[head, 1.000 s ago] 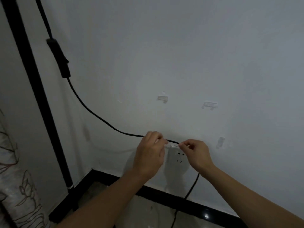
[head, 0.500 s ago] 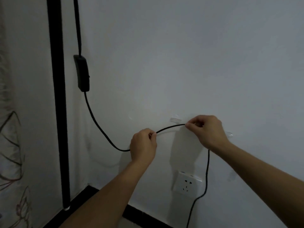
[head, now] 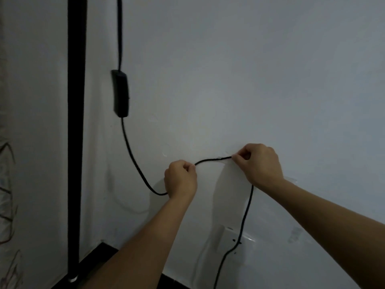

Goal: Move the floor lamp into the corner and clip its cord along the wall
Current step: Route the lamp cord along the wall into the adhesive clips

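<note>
i see the black lamp pole standing upright at nine o'clock in the view, right in the corner where two white walls meet, its foot near the dark skirting. the cord hangs down just beside the pole at about eleven o'clock, passes through a black inline switch, then sags toward six o'clock and curves up into my left hand. that hand is closed in a pinch on the cord, thumb and forefinger tight around it, close to the wall. from there the cord arches over toward three o'clock to my right hand, which is also pinched on it, fingertips pressing it against the wall at a pale clear clip; i cannot tell whether the cord is seated in the clip. below the right hand the cord drops toward six o'clock, crossing in front of a white wall socket and running out of the bottom edge. another small clear clip sits on the wall at about four o'clock, apart from the cord. a patterned curtain fills the far nine o'clock edge.
</note>
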Motion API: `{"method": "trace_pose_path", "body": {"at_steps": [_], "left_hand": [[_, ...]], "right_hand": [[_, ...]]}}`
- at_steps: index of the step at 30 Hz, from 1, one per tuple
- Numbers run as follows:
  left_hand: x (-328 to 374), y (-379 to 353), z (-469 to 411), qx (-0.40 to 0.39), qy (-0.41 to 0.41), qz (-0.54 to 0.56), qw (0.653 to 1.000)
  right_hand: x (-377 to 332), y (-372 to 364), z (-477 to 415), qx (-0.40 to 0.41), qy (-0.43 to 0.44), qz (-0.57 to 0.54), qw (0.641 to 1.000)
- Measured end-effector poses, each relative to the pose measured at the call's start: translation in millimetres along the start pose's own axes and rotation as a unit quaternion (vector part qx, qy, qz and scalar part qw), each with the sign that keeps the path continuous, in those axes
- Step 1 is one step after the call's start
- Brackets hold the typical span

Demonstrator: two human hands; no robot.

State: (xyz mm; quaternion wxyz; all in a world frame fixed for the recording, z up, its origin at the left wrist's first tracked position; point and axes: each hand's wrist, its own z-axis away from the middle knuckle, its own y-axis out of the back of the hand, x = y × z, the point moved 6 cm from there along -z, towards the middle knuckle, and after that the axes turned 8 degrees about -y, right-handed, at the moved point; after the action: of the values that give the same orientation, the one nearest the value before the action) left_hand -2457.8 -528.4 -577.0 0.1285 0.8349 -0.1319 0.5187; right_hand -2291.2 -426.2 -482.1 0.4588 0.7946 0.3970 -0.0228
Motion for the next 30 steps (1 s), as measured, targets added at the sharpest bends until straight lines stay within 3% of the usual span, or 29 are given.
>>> {"method": "trace_pose_path", "body": {"at_steps": [6,13,19,25,30], "left_hand": [[7.3,5.9,1.9,-0.002,-0.105,-0.015,0.994],[24.2,9.7,17.7,0.011,-0.263,-0.108,0.959],[38.6,-11.6,58.9,0.006,-0.407,-0.196,0.892],[47.5,-41.0,79.3,-0.049,-0.442,-0.191,0.875],[59.0,-64.0,88.9,-0.079,-0.477,-0.193,0.854]], "right_hand": [[29.1,-25.5,28.4,-0.050,-0.047,-0.092,0.993],[78.3,-51.2,85.8,-0.124,-0.185,-0.331,0.917],[119.8,-63.0,126.7,-0.133,-0.239,-0.380,0.883],[130.7,-52.0,135.1,-0.161,-0.192,-0.385,0.888],[160.6,-46.7,143.2,-0.167,-0.207,-0.365,0.892]]}}
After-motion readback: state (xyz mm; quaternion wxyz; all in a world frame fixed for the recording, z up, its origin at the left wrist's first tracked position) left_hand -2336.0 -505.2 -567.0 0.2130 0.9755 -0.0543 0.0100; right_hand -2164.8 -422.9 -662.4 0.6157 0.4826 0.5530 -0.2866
